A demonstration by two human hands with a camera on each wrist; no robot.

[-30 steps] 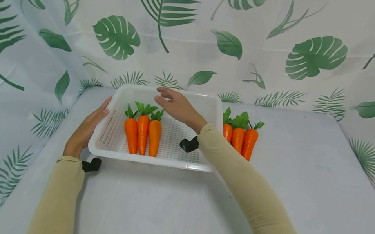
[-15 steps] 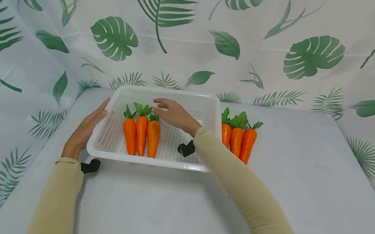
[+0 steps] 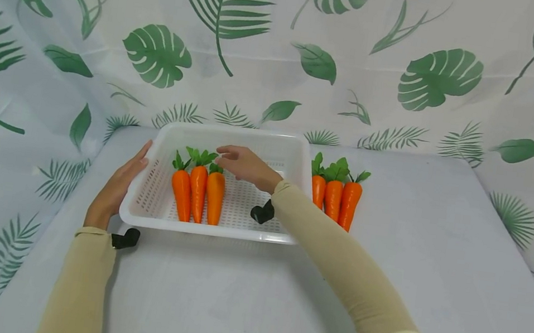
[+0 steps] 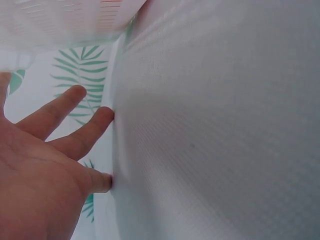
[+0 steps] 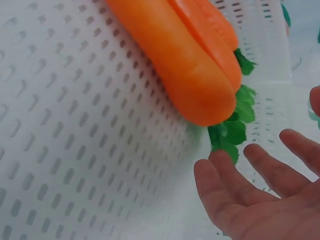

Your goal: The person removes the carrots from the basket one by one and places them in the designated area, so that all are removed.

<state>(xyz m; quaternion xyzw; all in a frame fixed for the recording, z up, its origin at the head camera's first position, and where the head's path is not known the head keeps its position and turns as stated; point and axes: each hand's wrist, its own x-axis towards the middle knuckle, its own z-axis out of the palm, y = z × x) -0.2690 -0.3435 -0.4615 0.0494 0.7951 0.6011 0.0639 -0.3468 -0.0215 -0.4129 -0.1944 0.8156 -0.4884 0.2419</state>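
Note:
A white perforated plastic basket [image 3: 208, 230] holds three orange carrots [image 3: 215, 199] with green leafy tops, lying side by side in its left part. My left hand [image 3: 118, 183] rests along the basket's left outer wall. In the left wrist view its fingers [image 4: 82, 137] are spread and fairly straight, with the basket's underside above them. Over the basket's inside, my right hand [image 3: 247, 165] reaches to the rightmost carrot's leaves. The right wrist view shows its fingers [image 5: 275, 172] loosely extended, holding nothing, with fingertips right at the green leaves [image 5: 227, 135].
Three more carrots [image 3: 334, 198] lie on the grey-white tabletop [image 3: 439, 240] just right of the basket, partly behind the right sleeve [image 3: 340, 266]. A white leaf-print curtain [image 3: 358, 88] hangs behind and at the sides. Black camera mounts [image 3: 125, 239] sit at both wrists.
My right hand has come down and slightly nearer, from the basket's back rim to the rightmost carrot's leaves. The left hand stays at the basket's side. The whole view has shifted slightly.

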